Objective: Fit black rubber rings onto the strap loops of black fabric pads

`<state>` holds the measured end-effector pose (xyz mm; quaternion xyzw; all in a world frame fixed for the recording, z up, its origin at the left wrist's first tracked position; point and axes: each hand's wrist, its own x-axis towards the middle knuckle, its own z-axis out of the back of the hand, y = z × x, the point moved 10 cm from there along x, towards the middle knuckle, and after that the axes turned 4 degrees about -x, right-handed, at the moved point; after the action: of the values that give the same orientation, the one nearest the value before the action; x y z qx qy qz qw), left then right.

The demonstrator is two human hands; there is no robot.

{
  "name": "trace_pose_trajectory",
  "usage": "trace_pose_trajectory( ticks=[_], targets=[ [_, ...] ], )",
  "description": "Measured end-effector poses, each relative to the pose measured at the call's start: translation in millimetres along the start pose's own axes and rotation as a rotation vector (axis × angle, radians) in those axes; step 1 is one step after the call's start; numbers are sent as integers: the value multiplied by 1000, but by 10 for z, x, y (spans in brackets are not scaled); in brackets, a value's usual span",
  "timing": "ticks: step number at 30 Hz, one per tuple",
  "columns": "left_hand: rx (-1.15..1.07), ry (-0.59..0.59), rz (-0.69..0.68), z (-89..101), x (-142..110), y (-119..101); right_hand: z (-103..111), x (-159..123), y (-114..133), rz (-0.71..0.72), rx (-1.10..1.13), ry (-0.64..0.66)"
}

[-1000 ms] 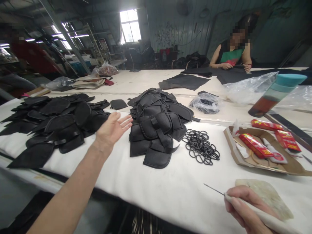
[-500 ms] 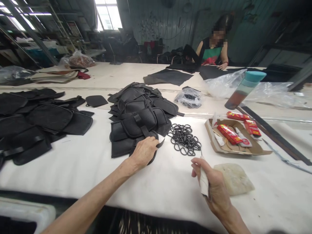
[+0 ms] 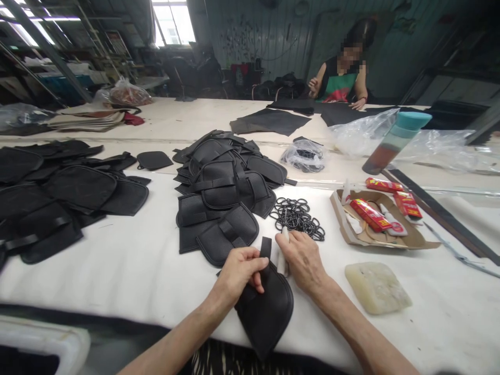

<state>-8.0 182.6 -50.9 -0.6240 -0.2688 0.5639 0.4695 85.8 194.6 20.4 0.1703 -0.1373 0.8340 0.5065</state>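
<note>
Near the table's front edge, my left hand (image 3: 244,271) pinches a black leather-like pouch piece (image 3: 269,312) by its short strap (image 3: 266,248), which stands up past my thumb. My right hand (image 3: 302,259) is closed around the pale wrapped handle (image 3: 283,255) of a thin pointed tool resembling an awl. Its tip reaches over a heap of black D-shaped rings (image 3: 300,213). Left of the rings, similar black pieces lie in a pile (image 3: 222,182).
Another stack of black pieces (image 3: 78,192) lies at the left. On the right are a yellowish wax-like block (image 3: 377,288), a cardboard tray (image 3: 351,237) with red boxes, and a leaning bottle (image 3: 396,143). A co-worker (image 3: 344,78) sits across the table.
My left hand has drawn one black piece off the pile toward me. My right hand has moved left with the pointed tool, to the rings. The co-worker's one hand has risen.
</note>
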Motion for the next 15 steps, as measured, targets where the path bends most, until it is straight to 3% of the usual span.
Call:
trace_pose_trajectory(
  ticks=[3, 9, 11, 15],
  targets=[
    [-49, -73, -46, 17, -66, 15, -12, 11, 30, 43, -36, -2],
    [278, -193, -445, 68, -305, -341, -39, 23, 76, 84, -89, -22],
    [264, -218, -427, 185, -292, -328, -54, 35, 68, 81, -103, -24],
    [99, -255, -234, 488, -142, -151, -74, 54, 54, 80, -114, -11]
  ],
)
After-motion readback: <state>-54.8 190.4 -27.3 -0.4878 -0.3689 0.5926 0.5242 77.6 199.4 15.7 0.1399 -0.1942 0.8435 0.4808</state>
